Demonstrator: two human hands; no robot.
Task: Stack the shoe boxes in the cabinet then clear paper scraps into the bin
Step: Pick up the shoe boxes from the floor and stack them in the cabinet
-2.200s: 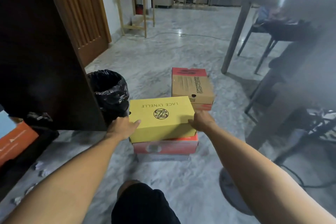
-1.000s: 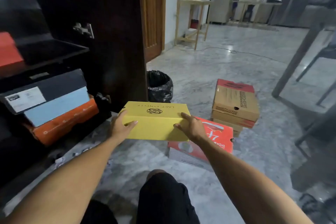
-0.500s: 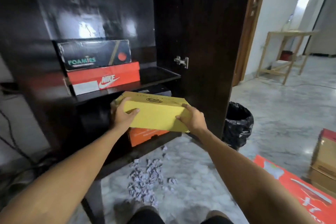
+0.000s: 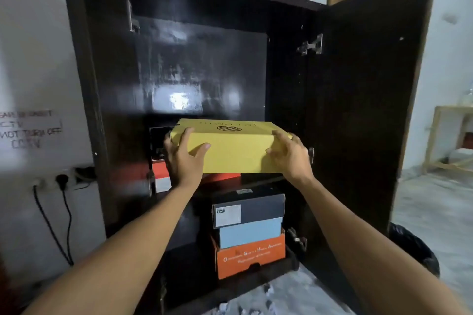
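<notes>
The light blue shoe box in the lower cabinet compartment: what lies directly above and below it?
In the head view, the light blue shoe box lies between a dark navy shoe box above and an orange cardboard shoe box below.

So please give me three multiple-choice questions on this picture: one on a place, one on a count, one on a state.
1. Where is the orange box?
A. bottom of the lower stack
B. on the upper shelf
C. on the floor outside

2. How many boxes are in the lower stack?
A. one
B. three
C. five

3. How is the yellow box held?
A. by one hand
B. by both hands
C. by nobody

Answers: 1 A, the blue and dark boxes sit on it. 2 B, three are visible. 3 B, the left hand and right hand grip its ends.
</notes>
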